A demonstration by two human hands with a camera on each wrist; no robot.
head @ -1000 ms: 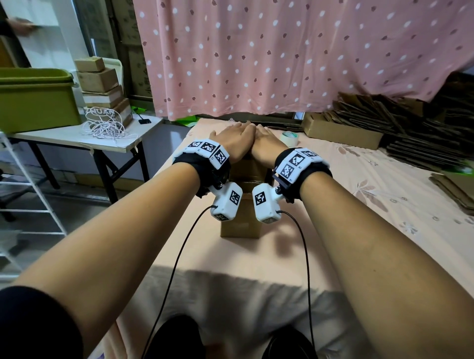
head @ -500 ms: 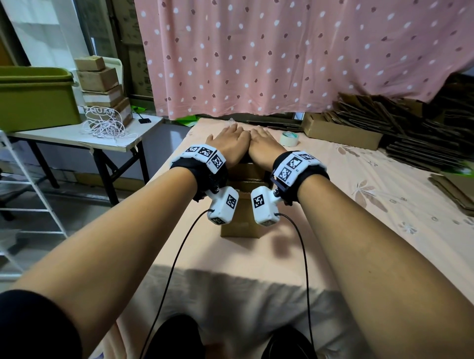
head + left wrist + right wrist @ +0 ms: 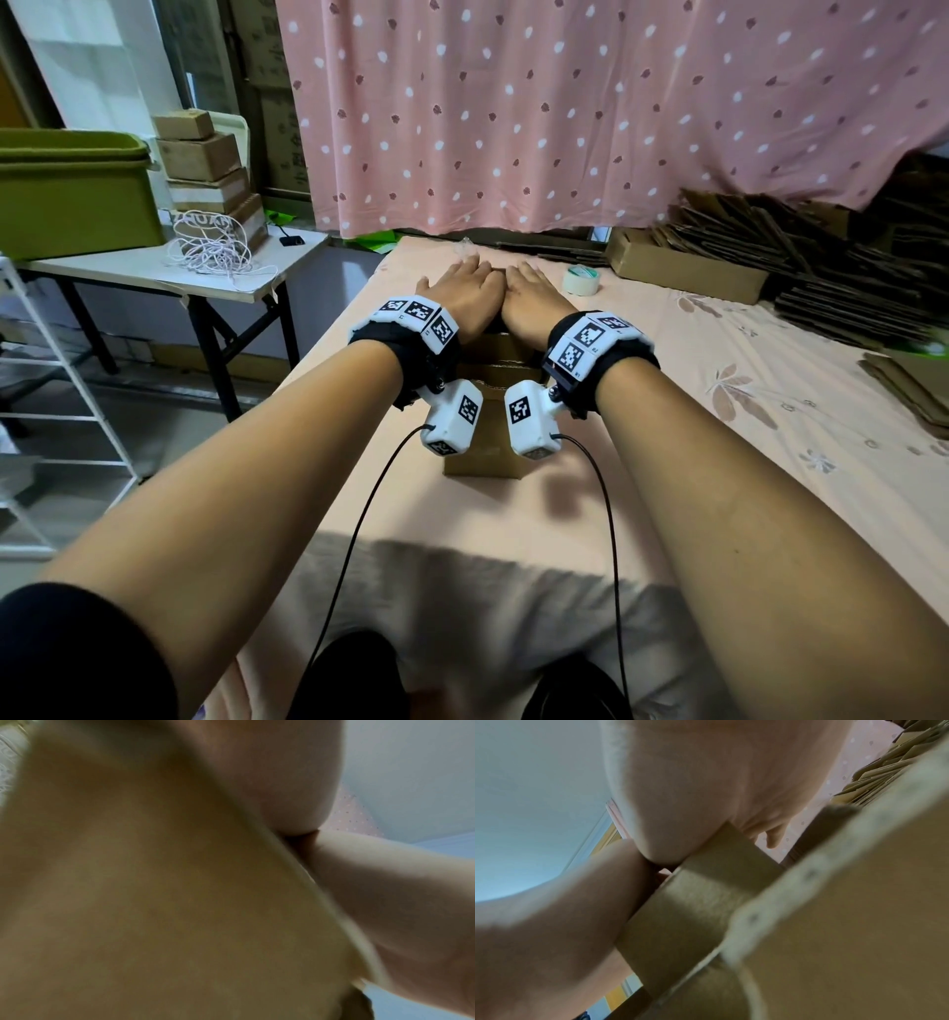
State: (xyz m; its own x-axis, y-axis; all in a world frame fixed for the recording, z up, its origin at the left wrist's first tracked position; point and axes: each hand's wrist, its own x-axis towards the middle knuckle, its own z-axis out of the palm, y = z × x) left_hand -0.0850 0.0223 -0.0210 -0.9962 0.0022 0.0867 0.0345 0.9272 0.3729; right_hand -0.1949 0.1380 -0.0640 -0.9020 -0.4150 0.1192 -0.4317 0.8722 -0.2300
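A brown cardboard box [image 3: 482, 455] stands on the peach cloth-covered table [image 3: 462, 519], straight ahead of me. My left hand [image 3: 462, 285] and right hand [image 3: 531, 290] lie side by side on its top, palms down, fingers straight and pointing away, inner edges touching. In the left wrist view the left palm [image 3: 270, 770] presses down on a cardboard flap [image 3: 154, 902]. The right palm [image 3: 706, 780] bears on a flap [image 3: 706, 902] in the right wrist view. The box top under the hands is hidden.
A roll of clear tape [image 3: 581, 280] lies just right of the hands. Flattened cardboard stacks [image 3: 821, 267] and an open carton [image 3: 683, 267] fill the back right. A side table [image 3: 154, 272] to the left carries a green bin, small boxes and tangled cord.
Both hands have flattened and sunk onto the box top, with fingers stretched out forward. The tape roll beyond the right hand shows more fully.
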